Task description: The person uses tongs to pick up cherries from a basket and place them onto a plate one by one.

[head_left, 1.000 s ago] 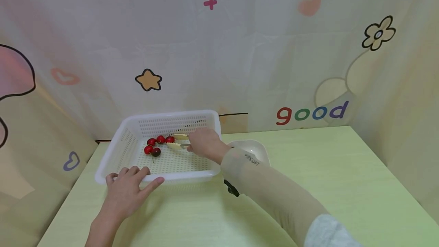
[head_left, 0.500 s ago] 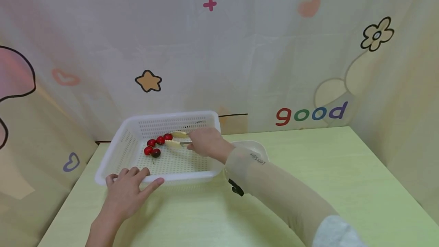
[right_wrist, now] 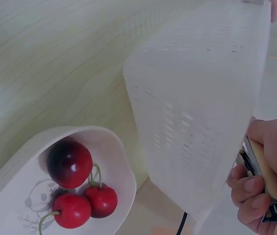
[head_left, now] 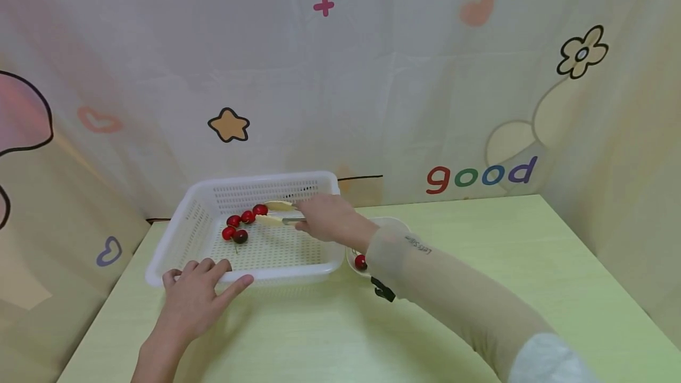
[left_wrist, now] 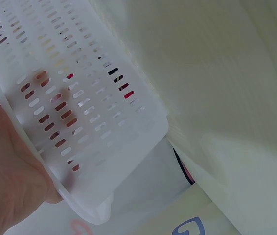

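My right hand (head_left: pixel 328 217) holds tongs (head_left: pixel 270 220) with cream-coloured tips and metal arms inside a white slotted basket (head_left: pixel 295 274). The tips stand apart, reaching a red cherry (head_left: pixel 260 210) at the back of the group. Several more cherries (head_left: pixel 234 221), one of them darker, lie close by on the basket floor. Curled fingers and part of the tongs' handle (right_wrist: pixel 270 181) show beyond the basket wall in the right wrist view. My left hand (head_left: pixel 194 297) grips the basket's front rim, its fingers hooked over the edge; through the slots (left_wrist: pixel 60 105) the fingers show inside.
A white bowl (right_wrist: pixel 121 156) with three stemmed cherries (right_wrist: pixel 72 210) stands right of the basket, partly hidden by my right forearm in the head view. A printed curtain (head_left: pixel 330 87) hangs behind the pale table (head_left: pixel 479 265).
The tong tips have shifted slightly left and back, with the nearest cherry moved the same way. My right forearm has swung right, uncovering a cherry in the bowl. The left hand stays put.
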Available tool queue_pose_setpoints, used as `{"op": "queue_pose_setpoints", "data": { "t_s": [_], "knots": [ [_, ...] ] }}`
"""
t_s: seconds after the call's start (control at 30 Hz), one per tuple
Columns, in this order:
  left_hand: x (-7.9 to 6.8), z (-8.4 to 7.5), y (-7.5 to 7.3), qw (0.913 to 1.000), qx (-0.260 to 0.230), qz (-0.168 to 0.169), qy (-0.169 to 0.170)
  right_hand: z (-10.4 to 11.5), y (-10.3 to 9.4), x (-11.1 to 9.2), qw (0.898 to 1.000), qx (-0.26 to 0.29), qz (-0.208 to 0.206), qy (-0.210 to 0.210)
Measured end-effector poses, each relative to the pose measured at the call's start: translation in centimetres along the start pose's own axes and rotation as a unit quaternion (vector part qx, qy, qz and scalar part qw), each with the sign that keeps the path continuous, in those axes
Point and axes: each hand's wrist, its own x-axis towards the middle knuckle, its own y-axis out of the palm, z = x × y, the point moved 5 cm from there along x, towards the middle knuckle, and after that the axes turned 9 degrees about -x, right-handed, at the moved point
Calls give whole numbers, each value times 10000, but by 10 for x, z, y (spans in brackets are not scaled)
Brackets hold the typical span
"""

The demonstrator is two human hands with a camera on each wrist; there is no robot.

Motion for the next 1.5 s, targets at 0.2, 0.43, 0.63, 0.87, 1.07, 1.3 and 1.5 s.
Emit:
{"op": "queue_pose_setpoints", "data": {
  "t_s": [0.2, 0.43, 0.63, 0.87, 1.07, 1.3, 1.5],
  "knots": [
    [0, 0, 0, 10000, -24, -25, 19, -8, -3, -9, 9999, 8, -130, -111],
    [0, -1, 1, 10000, -49, -3, 10, -18, -7, -23, 9991, 187, -301, -218],
    [0, -1, 0, 10000, -10, 38, 1, -30, -11, -36, 9990, 230, -343, -161],
    [1, 0, 2, 10000, 71, 21, -28, -44, -15, -50, 9985, 208, -484, -123],
    [0, 0, 2, 10000, 71, 2, -54, -54, -17, -62, 9967, 587, -543, -97],
    [-4, 2, 4, 10000, 72, -1, -36, -64, -10, -77, 9937, 802, -755, -203],
    [-2, 2, 3, 10000, 42, -80, 16, -75, -6, -86, 9903, 965, -983, -161]
  ]
}}
